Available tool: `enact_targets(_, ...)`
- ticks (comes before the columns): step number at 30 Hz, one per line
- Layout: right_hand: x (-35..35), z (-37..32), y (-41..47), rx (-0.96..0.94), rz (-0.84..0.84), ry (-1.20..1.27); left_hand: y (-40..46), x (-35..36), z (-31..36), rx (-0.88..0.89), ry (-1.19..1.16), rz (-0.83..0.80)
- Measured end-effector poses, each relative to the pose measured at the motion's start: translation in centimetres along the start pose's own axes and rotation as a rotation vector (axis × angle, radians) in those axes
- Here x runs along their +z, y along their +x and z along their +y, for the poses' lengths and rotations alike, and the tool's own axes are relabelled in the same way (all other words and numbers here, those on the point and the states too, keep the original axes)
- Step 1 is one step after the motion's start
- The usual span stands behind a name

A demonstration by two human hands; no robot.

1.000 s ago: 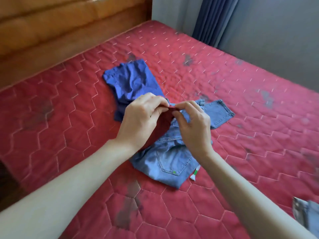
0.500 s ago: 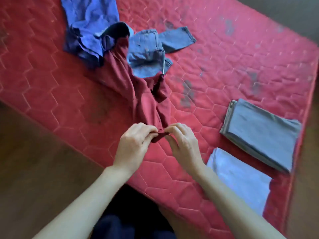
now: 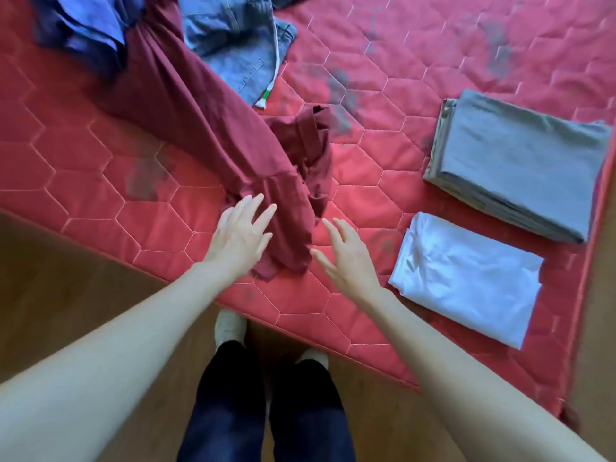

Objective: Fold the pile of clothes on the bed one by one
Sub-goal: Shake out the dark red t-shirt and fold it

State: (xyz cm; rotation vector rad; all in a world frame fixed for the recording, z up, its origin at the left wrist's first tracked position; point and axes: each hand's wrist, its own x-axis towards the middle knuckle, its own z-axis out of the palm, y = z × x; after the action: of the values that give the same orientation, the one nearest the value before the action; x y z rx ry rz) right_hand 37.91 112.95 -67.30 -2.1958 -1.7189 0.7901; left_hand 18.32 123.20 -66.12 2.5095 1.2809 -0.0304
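Left hand (image 3: 238, 235) lies spread on the maroon garment (image 3: 206, 128) (fingers straight). Right hand (image 3: 346, 258), fingers apart, hovers just beside its hem, holding nothing.

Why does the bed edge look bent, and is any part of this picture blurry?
Head view: the wide-angle lens bows the red quilted mattress edge; the blue crumpled garment at top left is smeared, and the folded white cloth is washed pale by glare; the left hand and right hand show fairly sharp.

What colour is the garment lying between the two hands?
Dark maroon red, plain with no pattern; the garment shows clearly in the head view.
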Motion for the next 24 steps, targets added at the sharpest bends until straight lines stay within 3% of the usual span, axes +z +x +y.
enact_targets(8,0.4,-1.7,9.1,0.299,0.128,0.216,11.1,-3.1,-5.5,0.163,0.328,-0.123)
enact_targets(15,0.1,-1.6,16.9,0.365,0.227,0.326,20.1,-2.2,-8.7,0.376,0.500,-0.313)
enact_targets(18,-0.1,-2.5,20.2,0.362,0.299,0.200,21.3,-1.6,-10.2,0.493,0.386,-0.360)
enact_targets(21,-0.5,-3.5,22.8,0.374,0.368,0.085,20.9,-2.2,-11.2,0.610,0.092,-0.257)
enact_targets(24,-2.4,-4.5,23.9,0.429,0.434,0.245,20.3,-4.4,-11.2,0.475,-0.188,-0.113)
